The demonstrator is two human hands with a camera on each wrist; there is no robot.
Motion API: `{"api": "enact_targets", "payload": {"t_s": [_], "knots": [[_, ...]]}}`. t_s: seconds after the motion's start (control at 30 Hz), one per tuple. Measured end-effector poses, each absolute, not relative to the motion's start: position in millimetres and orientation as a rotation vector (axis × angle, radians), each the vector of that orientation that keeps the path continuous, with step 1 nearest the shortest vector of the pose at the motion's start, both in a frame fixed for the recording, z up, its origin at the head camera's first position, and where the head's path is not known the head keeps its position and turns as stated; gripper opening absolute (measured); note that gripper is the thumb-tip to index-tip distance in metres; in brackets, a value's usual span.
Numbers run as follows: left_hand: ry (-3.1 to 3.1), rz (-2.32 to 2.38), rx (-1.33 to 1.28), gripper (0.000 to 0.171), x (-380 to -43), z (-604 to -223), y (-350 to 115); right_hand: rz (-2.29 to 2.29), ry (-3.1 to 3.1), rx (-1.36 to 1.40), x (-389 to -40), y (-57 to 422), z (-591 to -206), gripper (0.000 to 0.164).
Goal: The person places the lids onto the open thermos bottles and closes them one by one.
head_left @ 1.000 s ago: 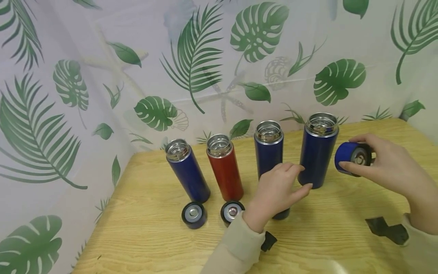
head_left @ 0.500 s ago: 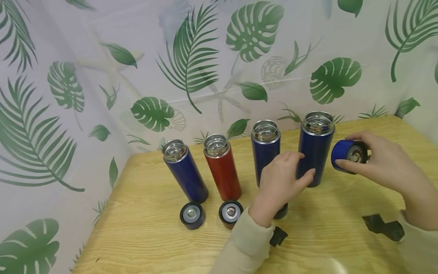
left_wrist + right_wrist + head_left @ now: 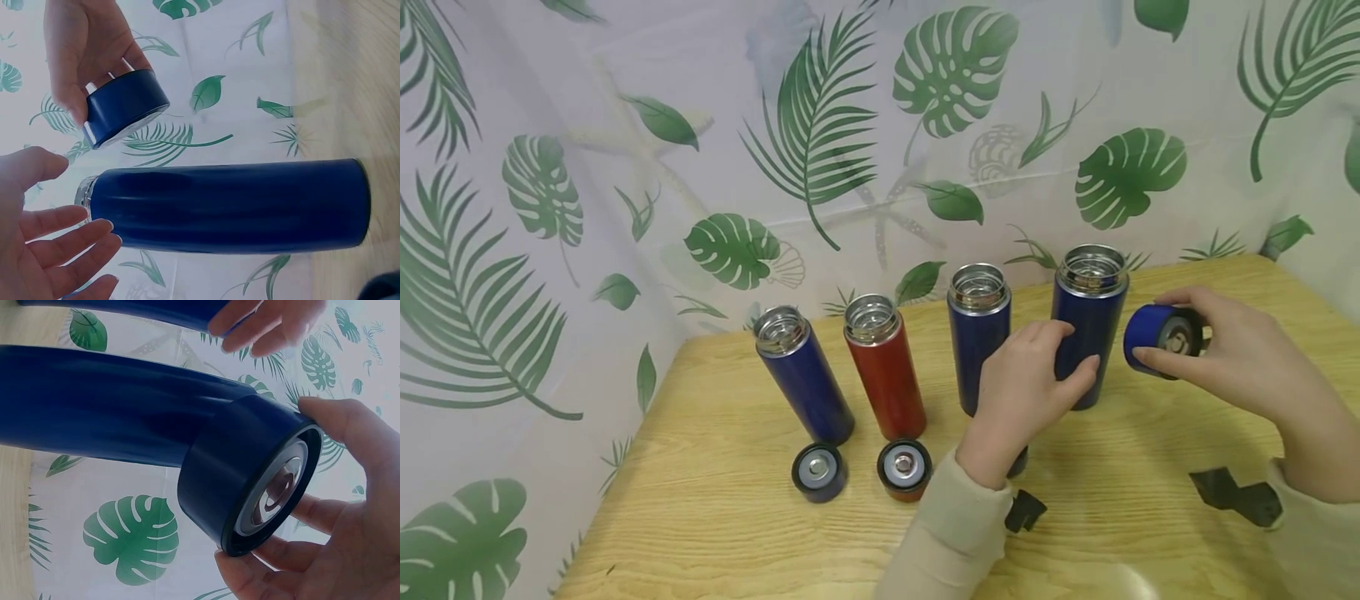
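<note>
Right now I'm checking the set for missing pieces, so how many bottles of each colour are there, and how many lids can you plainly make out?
Blue bottles: 3
Red bottle: 1
Lids: 3
Total: 7
A dark thing, mostly covered by the left hand and wrist, is not counted.

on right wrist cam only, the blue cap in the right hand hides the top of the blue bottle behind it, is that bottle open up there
Observer: Yes, the head view shows the silver mouth of that blue bottle uncovered.
Operator: and is the left hand holding anything, i only get part of it
Observer: No, the left wrist view shows its thumb and fingers apart, gripping nothing.
Operator: any bottle out there that isn't blue
Observer: One red bottle, standing second from the left in the head view.
</note>
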State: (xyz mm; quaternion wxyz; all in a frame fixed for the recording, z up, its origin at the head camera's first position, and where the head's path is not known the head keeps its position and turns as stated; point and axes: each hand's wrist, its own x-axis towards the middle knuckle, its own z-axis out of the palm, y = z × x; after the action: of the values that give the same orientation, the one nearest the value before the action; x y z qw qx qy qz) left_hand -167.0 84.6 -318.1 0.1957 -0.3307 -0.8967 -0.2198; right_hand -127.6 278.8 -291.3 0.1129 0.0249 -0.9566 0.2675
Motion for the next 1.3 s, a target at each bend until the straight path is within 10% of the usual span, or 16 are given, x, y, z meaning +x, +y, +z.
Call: {"api": "enact_targets", "payload": {"t_s": [0.67,1.3], "knots": [[-2.418,-0.749,-0.864,0.031,-174,-320,96,0.790,-2.782,0.053,-126,283,-290,0.064],[-2.603,-1.166,-0.699,0.069,-187,-347,113,0.895,-2.614,-0.107,-122,279,-284,0.065]]}}
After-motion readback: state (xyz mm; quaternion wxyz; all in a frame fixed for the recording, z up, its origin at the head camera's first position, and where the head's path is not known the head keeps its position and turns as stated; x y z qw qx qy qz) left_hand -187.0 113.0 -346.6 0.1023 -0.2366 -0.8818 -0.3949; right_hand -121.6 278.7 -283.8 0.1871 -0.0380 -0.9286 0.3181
